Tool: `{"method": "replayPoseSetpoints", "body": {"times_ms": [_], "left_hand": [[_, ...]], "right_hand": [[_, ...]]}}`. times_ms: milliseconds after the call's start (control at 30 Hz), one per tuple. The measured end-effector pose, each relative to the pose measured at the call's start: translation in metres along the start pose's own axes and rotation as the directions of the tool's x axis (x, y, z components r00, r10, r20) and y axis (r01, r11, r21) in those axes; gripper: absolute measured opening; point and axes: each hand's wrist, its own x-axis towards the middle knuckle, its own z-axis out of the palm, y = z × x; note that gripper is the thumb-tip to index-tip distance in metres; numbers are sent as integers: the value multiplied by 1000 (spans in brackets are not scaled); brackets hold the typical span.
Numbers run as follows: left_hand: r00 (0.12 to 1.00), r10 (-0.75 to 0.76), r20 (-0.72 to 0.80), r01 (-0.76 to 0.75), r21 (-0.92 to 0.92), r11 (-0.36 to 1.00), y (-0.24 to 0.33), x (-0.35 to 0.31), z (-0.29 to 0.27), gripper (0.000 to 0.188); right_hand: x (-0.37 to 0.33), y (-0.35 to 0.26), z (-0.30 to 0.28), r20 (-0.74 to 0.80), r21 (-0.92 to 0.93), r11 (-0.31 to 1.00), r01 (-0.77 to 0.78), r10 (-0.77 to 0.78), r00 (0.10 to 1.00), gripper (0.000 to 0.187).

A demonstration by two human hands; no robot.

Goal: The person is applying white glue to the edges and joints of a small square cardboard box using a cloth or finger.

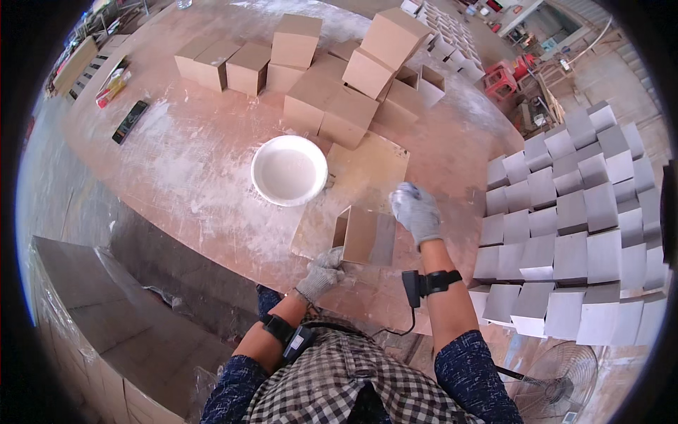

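Grey knitted gloves cover both hands in the head view, and a brown box [363, 237] with a greyish coat over its right part lies on the worktop [205, 159] between them. The box's open end faces left, just at the edge of a tan board [374, 166]. The left hand [321, 273] is at the box's near left corner, its fingers against the edge there; whether they are clamped on it I cannot tell. The right hand [417, 210] is raised beyond the box's right side, apart from it, with the fingers bent inward; whether they pinch anything cannot be made out.

Left of the board's far part, partly over its edge, stands a white bowl [260, 185] with pale, whitish contents. Beyond it are bare brown boxes [330, 106], some stacked and tilted. Farther left lie a dark phone [130, 122] and a red-and-yellow packet [111, 86]. Pale smears mark the worktop.

To the right, rows of whitish-grey boxes [572, 226] are piled closely together. Below them, at the lower right, is a wire-caged fan [565, 378]; red stools [500, 81] are in the background at upper right.
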Motion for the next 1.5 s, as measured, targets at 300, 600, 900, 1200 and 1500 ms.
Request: {"method": "replayPoseSetpoints", "body": {"times_ms": [300,600,900,1200,1500], "left_hand": [[992,-124,-6,124,56,991,38,-74,-94,30],[863,-455,-217,239,-619,748,50,-177,-123,11],[853,-412,-320,195,-537,821,37,-192,-115,18],[856,-463,-231,119,-783,610,35,-191,-118,23],[938,-252,-239,65,-593,803,50,-166,-126,23]], "right_hand": [[22,54,-51,500,-736,-674,70,-470,727,5],[151,30,-124,342,850,-377,-368,-139,930,27],[210,-10,-160,188,982,49,-183,-394,900,30],[182,-16,-98,-108,939,-322,117,46,993,3],[160,-13,-105,4,968,-246,-48,-177,984,13]]}}
